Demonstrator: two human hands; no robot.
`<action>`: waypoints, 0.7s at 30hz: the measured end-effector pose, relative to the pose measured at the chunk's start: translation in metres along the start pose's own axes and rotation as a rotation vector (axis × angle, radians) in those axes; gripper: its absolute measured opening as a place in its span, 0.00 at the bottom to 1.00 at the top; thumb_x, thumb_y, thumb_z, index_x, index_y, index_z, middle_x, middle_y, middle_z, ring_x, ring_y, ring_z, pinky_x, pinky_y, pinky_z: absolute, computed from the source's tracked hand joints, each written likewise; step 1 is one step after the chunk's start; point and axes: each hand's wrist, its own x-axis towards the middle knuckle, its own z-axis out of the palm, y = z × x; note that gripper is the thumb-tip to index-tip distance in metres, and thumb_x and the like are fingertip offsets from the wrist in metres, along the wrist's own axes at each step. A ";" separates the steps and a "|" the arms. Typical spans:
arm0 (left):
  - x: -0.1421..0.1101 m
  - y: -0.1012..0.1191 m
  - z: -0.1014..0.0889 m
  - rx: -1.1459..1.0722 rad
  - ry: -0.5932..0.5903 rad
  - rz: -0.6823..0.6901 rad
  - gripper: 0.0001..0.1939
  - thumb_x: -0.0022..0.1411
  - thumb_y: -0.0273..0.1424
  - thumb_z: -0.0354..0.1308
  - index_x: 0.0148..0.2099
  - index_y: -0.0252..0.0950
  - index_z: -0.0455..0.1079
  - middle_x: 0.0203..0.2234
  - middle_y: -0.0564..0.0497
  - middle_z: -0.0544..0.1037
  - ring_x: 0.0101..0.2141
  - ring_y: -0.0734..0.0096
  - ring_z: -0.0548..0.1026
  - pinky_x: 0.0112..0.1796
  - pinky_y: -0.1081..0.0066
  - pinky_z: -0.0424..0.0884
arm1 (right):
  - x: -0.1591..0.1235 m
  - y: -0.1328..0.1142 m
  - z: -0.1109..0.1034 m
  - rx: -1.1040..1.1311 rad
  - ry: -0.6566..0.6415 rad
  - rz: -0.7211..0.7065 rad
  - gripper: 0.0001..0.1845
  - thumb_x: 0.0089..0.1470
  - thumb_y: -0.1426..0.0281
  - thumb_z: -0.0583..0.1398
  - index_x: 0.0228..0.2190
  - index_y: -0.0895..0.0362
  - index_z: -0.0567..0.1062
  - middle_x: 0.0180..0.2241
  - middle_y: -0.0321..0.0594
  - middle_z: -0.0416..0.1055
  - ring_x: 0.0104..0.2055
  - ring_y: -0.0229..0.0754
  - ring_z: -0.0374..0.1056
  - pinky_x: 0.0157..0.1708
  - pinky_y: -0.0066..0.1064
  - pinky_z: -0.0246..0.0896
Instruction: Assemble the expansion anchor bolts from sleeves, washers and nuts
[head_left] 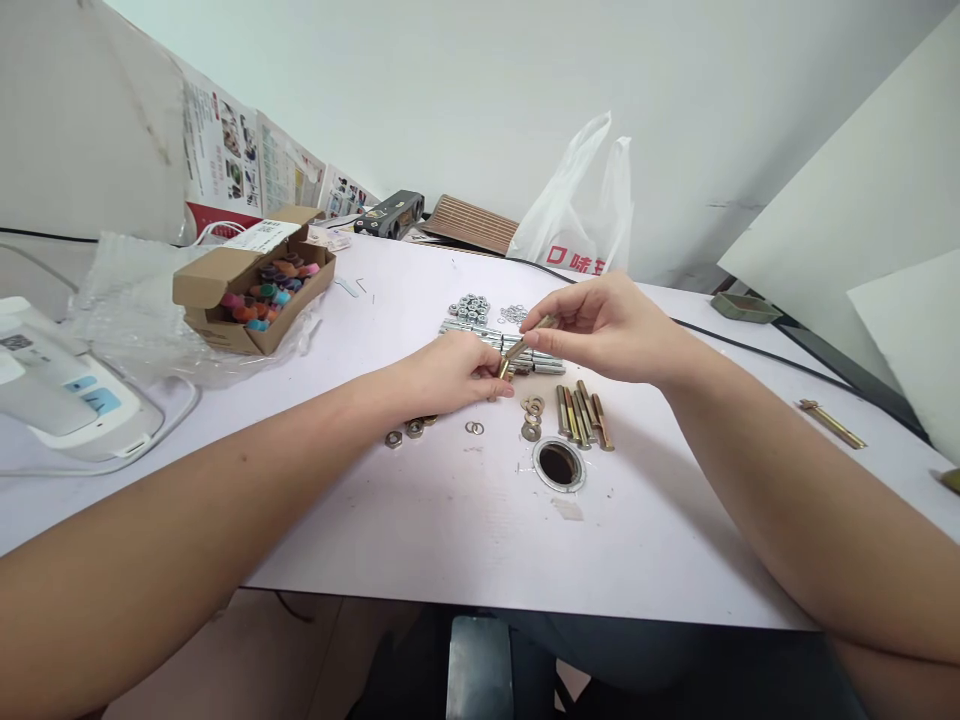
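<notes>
Above the middle of the table, my left hand [454, 372] and my right hand [600, 325] meet. Between the thumb and fingers of the right is a slim gold-coloured bolt [517, 348], slanting down toward the left hand. My left hand is closed around its lower end, where a short gold-coloured piece shows; I cannot tell whether that is a separate part. Just behind lie silver metal sleeves [547, 364] in rows, partly hidden by the hands. Several gold-coloured bolts [577, 415] lie to the right, with flat washers [532, 420] beside them. Nuts [405, 432] sit below my left wrist.
Silver nuts [470, 307] and small spring washers [514, 314] lie farther back. A round hole [559, 464] opens in the tabletop. Left stands a cardboard box [255, 290] of coloured pieces; behind is a white plastic bag [577, 215]. An assembled bolt [832, 423] lies right.
</notes>
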 end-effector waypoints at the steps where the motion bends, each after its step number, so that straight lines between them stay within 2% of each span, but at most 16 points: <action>1: 0.000 0.000 0.000 0.004 0.005 -0.002 0.14 0.57 0.41 0.56 0.30 0.35 0.73 0.20 0.55 0.72 0.23 0.74 0.66 0.26 0.72 0.57 | 0.000 -0.001 0.001 -0.005 -0.006 -0.004 0.11 0.49 0.62 0.64 0.32 0.56 0.79 0.24 0.39 0.71 0.25 0.37 0.61 0.21 0.30 0.51; 8: 0.001 -0.001 0.002 0.025 0.040 0.006 0.14 0.57 0.41 0.57 0.33 0.35 0.74 0.24 0.52 0.75 0.26 0.71 0.70 0.29 0.71 0.60 | 0.004 0.002 0.012 0.013 -0.044 -0.045 0.15 0.50 0.58 0.64 0.32 0.57 0.80 0.22 0.38 0.70 0.25 0.36 0.61 0.22 0.30 0.52; 13: 0.000 0.000 -0.001 0.020 0.000 0.032 0.15 0.56 0.42 0.58 0.38 0.37 0.75 0.27 0.52 0.77 0.27 0.71 0.71 0.30 0.71 0.62 | 0.004 0.006 0.016 0.037 -0.076 -0.071 0.20 0.49 0.54 0.64 0.34 0.59 0.79 0.24 0.39 0.71 0.26 0.36 0.61 0.23 0.30 0.53; 16: -0.002 0.001 -0.003 -0.020 -0.016 0.012 0.16 0.53 0.45 0.60 0.35 0.36 0.74 0.25 0.54 0.75 0.25 0.73 0.69 0.27 0.72 0.60 | 0.000 0.005 0.008 0.021 -0.041 -0.043 0.23 0.47 0.53 0.65 0.38 0.58 0.79 0.24 0.38 0.70 0.25 0.36 0.60 0.23 0.30 0.51; 18: -0.004 0.003 -0.004 -0.049 -0.001 0.001 0.16 0.53 0.45 0.60 0.30 0.36 0.71 0.23 0.55 0.74 0.23 0.76 0.67 0.25 0.73 0.59 | -0.003 0.005 0.000 -0.024 -0.030 -0.003 0.20 0.50 0.53 0.63 0.37 0.57 0.79 0.23 0.37 0.68 0.24 0.35 0.58 0.22 0.30 0.49; 21: -0.005 0.007 -0.004 -0.105 0.043 -0.021 0.18 0.54 0.46 0.60 0.27 0.35 0.69 0.19 0.56 0.70 0.20 0.78 0.63 0.23 0.74 0.57 | -0.007 0.010 -0.009 -0.155 -0.132 0.108 0.18 0.52 0.54 0.61 0.31 0.56 0.79 0.20 0.36 0.66 0.22 0.34 0.56 0.20 0.30 0.47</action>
